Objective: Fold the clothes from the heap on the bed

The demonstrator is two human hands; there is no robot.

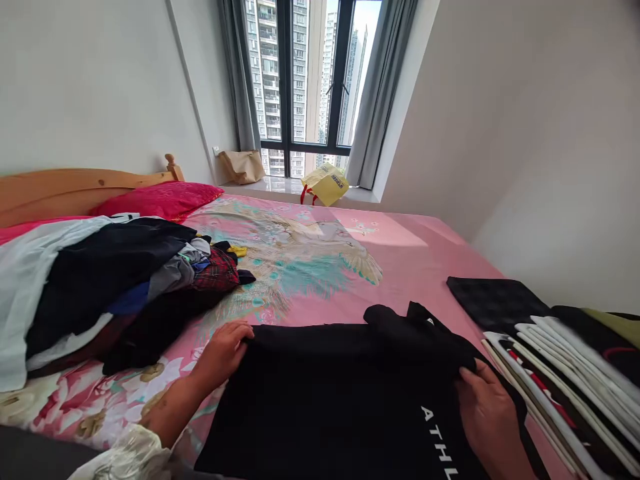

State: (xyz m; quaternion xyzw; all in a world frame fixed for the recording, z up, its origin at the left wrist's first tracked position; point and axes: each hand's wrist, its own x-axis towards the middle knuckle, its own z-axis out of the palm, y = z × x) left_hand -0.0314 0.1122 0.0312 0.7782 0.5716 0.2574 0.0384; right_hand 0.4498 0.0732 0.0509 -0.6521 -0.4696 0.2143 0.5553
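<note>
A black garment (320, 400) with white letters reading "ATHL" lies spread over the near part of the bed; its exact kind is unclear. At its far left corner, my left hand (233, 347) pinches the cloth edge. My right hand (487, 407) grips the right side, beside the lettering, with fingers closed on the fabric. Between the hands, toward the right, the cloth is bunched up in a raised fold. The garment's near edge runs out of the picture.
A loose heap of clothes (150, 287) lies on the left of the pink flowered bedsheet (320, 267). Folded clothes are stacked (575, 373) at the right, near a folded dark checked cloth (495, 300). A yellow bag (326, 184) and a brown paper bag (243, 167) stand by the window.
</note>
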